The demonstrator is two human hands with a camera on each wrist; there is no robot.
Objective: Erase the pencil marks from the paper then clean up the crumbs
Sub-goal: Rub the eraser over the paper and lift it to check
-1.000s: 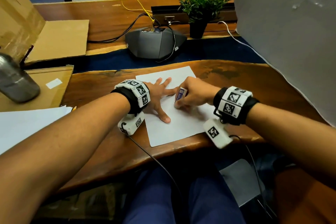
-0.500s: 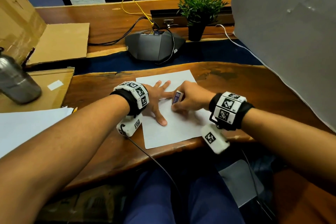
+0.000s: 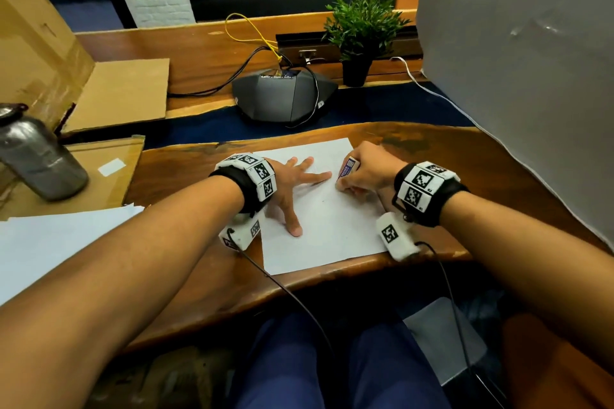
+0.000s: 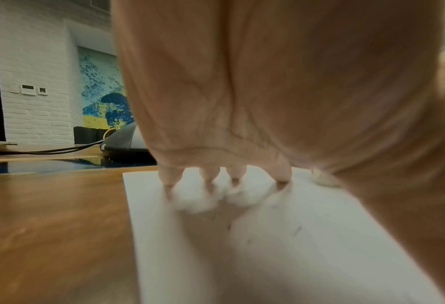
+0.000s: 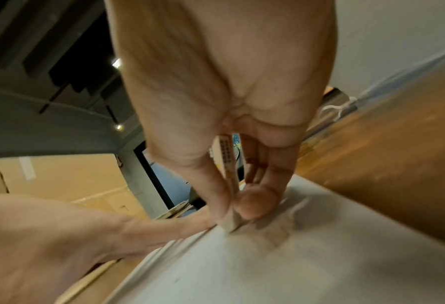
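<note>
A white sheet of paper (image 3: 327,229) lies on the wooden desk (image 3: 186,176) near its front edge. My left hand (image 3: 295,189) lies flat on the sheet's left part, fingers spread and straight, pressing it down; from the left wrist view the fingertips (image 4: 232,181) touch the paper (image 4: 281,257). My right hand (image 3: 362,173) pinches a small eraser (image 3: 347,168) in a printed sleeve, its white tip (image 5: 230,226) pressed on the paper (image 5: 268,273). Faint grey smudges (image 5: 278,234) and a few dark crumbs (image 4: 296,230) lie on the sheet.
A metal bottle (image 3: 36,156) stands on cardboard at the left, beside a stack of white paper (image 3: 59,242). Behind the desk sit a dark conference speaker (image 3: 282,98) with cables and a potted plant (image 3: 360,33). A grey panel (image 3: 518,76) rises at the right.
My right hand with the eraser has moved right and slightly away from me across the paper, opening a gap from the left forefinger. The left hand stays pressed on the sheet.
</note>
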